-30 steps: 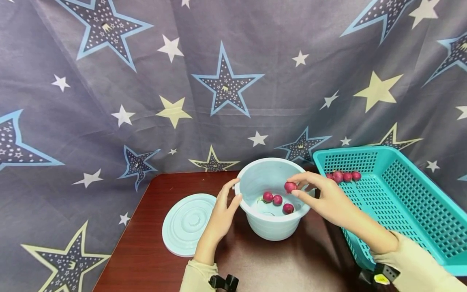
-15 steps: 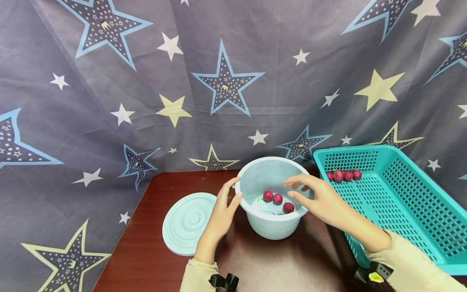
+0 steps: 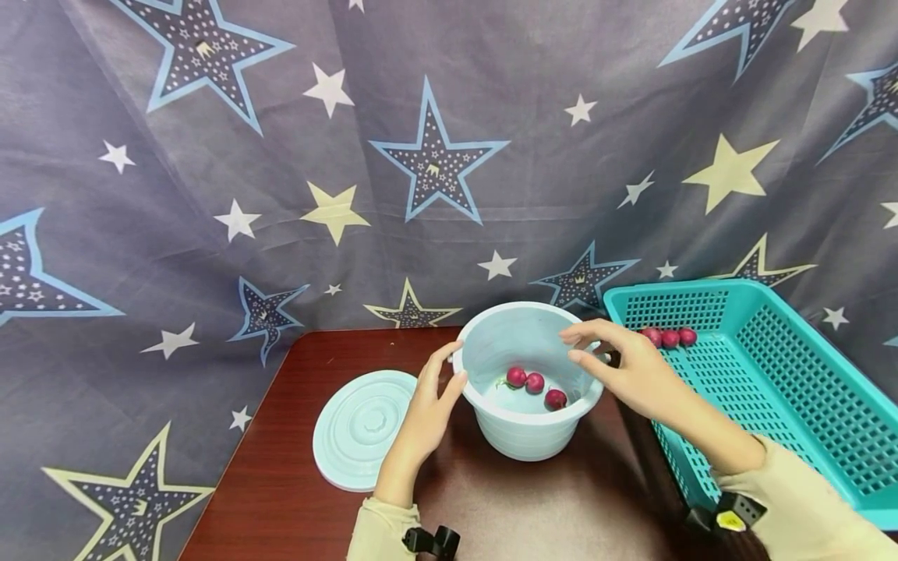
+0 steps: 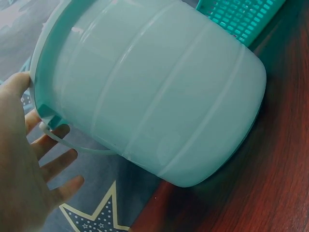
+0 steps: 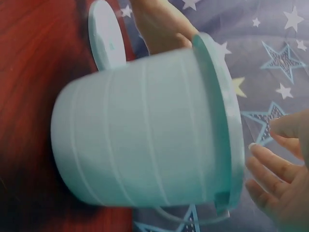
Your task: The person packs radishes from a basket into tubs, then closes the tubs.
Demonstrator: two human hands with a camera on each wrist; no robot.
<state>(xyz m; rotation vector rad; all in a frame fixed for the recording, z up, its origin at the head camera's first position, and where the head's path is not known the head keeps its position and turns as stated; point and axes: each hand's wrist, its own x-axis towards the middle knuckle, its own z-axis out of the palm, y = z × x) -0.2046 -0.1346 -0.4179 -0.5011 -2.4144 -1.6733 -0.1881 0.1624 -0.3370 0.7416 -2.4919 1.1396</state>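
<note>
Bucket [image 3: 526, 425] rim: left hand [image 3: 428, 405] touching, right hand [image 3: 624, 370] above.

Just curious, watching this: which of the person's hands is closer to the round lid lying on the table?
Left. The left hand rests against the bucket rim, right beside the lid. The right hand hovers over the bucket's far side.

Pale blue bucket [image 3: 526, 405] upright on table, three red radishes [image 3: 535, 382] inside

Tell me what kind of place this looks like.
Probably a staged tabletop set-up rather than a real kitchen: a star-print cloth hangs as a backdrop behind a small wooden table holding a bucket of radishes and a basket.
</note>
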